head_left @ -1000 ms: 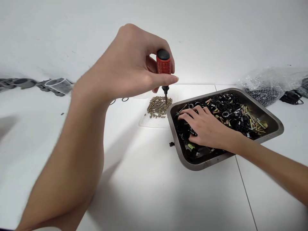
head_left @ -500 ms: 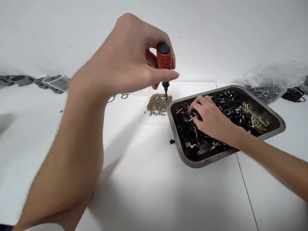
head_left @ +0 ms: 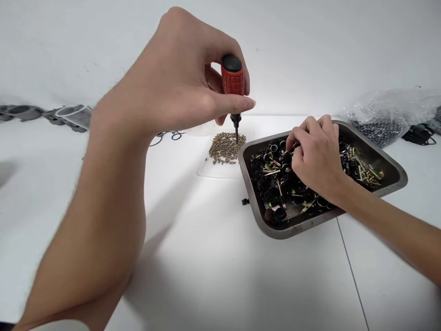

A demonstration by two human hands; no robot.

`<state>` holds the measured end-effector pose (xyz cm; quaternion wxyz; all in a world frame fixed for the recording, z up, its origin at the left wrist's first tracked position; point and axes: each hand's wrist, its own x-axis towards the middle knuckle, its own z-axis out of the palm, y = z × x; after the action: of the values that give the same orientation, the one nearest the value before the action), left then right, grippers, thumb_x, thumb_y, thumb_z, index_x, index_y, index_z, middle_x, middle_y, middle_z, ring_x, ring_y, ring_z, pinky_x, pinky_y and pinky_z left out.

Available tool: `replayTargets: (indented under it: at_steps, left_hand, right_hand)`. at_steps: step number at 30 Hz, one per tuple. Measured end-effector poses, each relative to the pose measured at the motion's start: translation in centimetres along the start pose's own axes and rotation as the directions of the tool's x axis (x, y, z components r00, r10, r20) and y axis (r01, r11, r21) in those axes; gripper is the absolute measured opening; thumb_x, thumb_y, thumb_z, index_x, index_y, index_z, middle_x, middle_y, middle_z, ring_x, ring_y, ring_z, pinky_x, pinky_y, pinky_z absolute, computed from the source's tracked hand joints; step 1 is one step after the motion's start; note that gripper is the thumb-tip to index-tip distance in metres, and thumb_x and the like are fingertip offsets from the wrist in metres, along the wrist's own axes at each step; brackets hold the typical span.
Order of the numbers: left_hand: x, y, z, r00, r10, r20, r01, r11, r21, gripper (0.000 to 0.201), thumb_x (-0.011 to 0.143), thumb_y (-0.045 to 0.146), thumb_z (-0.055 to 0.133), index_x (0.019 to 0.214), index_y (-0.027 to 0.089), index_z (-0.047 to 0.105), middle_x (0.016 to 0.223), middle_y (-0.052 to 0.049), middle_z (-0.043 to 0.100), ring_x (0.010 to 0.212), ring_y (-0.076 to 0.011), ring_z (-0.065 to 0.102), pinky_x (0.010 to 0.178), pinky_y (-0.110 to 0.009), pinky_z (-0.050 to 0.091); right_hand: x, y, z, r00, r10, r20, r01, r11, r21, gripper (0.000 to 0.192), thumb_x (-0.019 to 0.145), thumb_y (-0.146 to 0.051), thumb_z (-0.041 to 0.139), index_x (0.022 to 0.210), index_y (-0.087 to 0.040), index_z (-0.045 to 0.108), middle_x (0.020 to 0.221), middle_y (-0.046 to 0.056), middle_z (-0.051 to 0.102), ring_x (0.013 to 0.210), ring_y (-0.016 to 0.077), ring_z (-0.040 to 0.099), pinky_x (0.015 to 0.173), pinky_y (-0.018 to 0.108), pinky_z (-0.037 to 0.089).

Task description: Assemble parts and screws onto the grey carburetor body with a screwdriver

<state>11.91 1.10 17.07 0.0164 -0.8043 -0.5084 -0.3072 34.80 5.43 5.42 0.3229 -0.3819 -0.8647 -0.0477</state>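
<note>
My left hand (head_left: 193,78) is closed around the red, black-capped handle of a screwdriver (head_left: 233,82). The screwdriver points straight down, its tip among a heap of small brass-coloured screws (head_left: 222,149) on a shallow clear plastic tray (head_left: 217,172). My right hand (head_left: 317,156) is over a deep metal tray (head_left: 280,233) filled with black rings, springs and yellowish metal pieces (head_left: 275,184). Its fingers curl down among these parts, thumb near the index finger. What lies between its fingertips is hidden.
A clear plastic bag (head_left: 375,119) of small dark parts is behind the metal tray, with black cord-like pieces (head_left: 418,134) beside it. Black rings (head_left: 176,135) and a clear plastic cup (head_left: 76,115) are at the back left. One small black part (head_left: 245,202) sits outside the tray.
My right hand has moved right and slightly up across the metal tray, uncovering parts on its left side. My left hand and the screwdriver have shifted only slightly in the picture.
</note>
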Motion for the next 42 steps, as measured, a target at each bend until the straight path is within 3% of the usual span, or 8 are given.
replayTargets:
  at_steps: [4,9,11,14,21,27,33,42]
  left_hand:
    - [0.0,0.0,0.0,1.0,-0.012,-0.007,0.012,1.0,0.002,0.018,0.085,0.031,0.071,0.078,0.015,0.072,0.062,0.0,0.062,0.05,-0.012,0.061,0.046,-0.027,0.043]
    - [0.0,0.0,0.1,0.999,-0.027,-0.017,0.027,1.0,-0.004,0.018,0.084,0.031,0.072,0.079,0.013,0.074,0.062,0.0,0.062,0.051,-0.0123,0.061,0.053,-0.031,0.048]
    - [0.0,0.0,0.1,1.0,-0.02,-0.023,0.02,1.0,-0.012,0.019,0.084,0.03,0.073,0.078,0.012,0.074,0.061,0.0,0.062,0.049,-0.0121,0.06,0.053,-0.031,0.048]
    - [0.1,-0.1,0.1,1.0,0.002,-0.02,-0.003,0.999,-0.044,0.016,0.082,0.026,0.073,0.077,0.012,0.073,0.061,-0.001,0.062,0.049,-0.0145,0.062,0.048,-0.031,0.046]
    - [0.1,-0.3,0.3,0.999,0.027,-0.024,-0.028,0.998,-0.052,0.006,0.078,0.011,0.073,0.073,0.013,0.07,0.06,0.003,0.06,0.048,-0.0109,0.062,0.043,-0.024,0.044]
    - [0.0,-0.3,0.3,0.999,0.031,-0.019,-0.032,0.998,-0.05,0.01,0.082,0.019,0.071,0.075,0.012,0.07,0.062,0.002,0.06,0.049,-0.0111,0.062,0.044,-0.025,0.044]
    - [0.1,-0.5,0.1,0.999,0.051,-0.008,-0.052,0.998,-0.03,0.015,0.085,0.024,0.07,0.076,0.012,0.069,0.063,0.001,0.06,0.051,-0.0098,0.062,0.044,-0.024,0.045]
    - [0.1,-0.7,0.0,0.999,0.05,-0.001,-0.05,0.999,-0.007,0.026,0.087,0.036,0.071,0.078,0.012,0.07,0.063,0.004,0.06,0.053,-0.0051,0.06,0.049,-0.021,0.044]
  right_hand:
    - [0.0,-1.0,-0.3,0.98,-0.158,0.119,0.142,0.981,0.134,0.028,0.086,-0.011,0.047,0.107,-0.023,0.062,0.116,0.013,0.06,0.12,0.0402,0.052,0.1,0.07,0.042]
    - [-0.6,-2.2,-0.5,0.813,-0.468,0.346,0.35,0.868,0.353,0.055,0.088,-0.027,0.059,0.143,-0.026,0.05,0.149,0.013,0.05,0.14,0.0363,0.041,0.116,0.064,0.035]
    - [-0.9,-2.2,-0.2,0.75,-0.505,0.427,0.366,0.854,0.369,0.07,0.086,-0.033,0.064,0.152,-0.024,0.041,0.155,0.015,0.048,0.145,0.0366,0.038,0.12,0.063,0.031]
    - [-1.1,-2.0,0.2,0.72,-0.483,0.499,0.355,0.873,0.333,0.081,0.087,-0.036,0.066,0.158,-0.017,0.032,0.159,0.02,0.045,0.149,0.038,0.035,0.121,0.062,0.028]
    - [-0.7,-2.1,0.4,0.746,-0.452,0.49,0.343,0.89,0.299,0.056,0.088,-0.027,0.066,0.141,-0.016,0.051,0.147,0.018,0.056,0.14,0.036,0.043,0.115,0.055,0.038]
    - [-0.5,-2.2,0.3,0.742,-0.478,0.469,0.384,0.878,0.287,0.042,0.088,-0.018,0.063,0.129,-0.02,0.06,0.129,0.012,0.065,0.128,0.035,0.047,0.105,0.052,0.044]
    - [-0.6,-2.4,0.3,0.752,-0.462,0.47,0.415,0.886,0.206,0.037,0.093,-0.013,0.054,0.128,-0.02,0.062,0.127,0.013,0.064,0.112,0.03,0.056,0.1,0.047,0.044]
    - [-0.5,-2.6,0.0,0.872,-0.248,0.422,0.283,0.959,-0.021,0.04,0.086,-0.006,0.045,0.12,-0.017,0.064,0.118,0.017,0.06,0.094,0.0267,0.057,0.084,0.04,0.044]
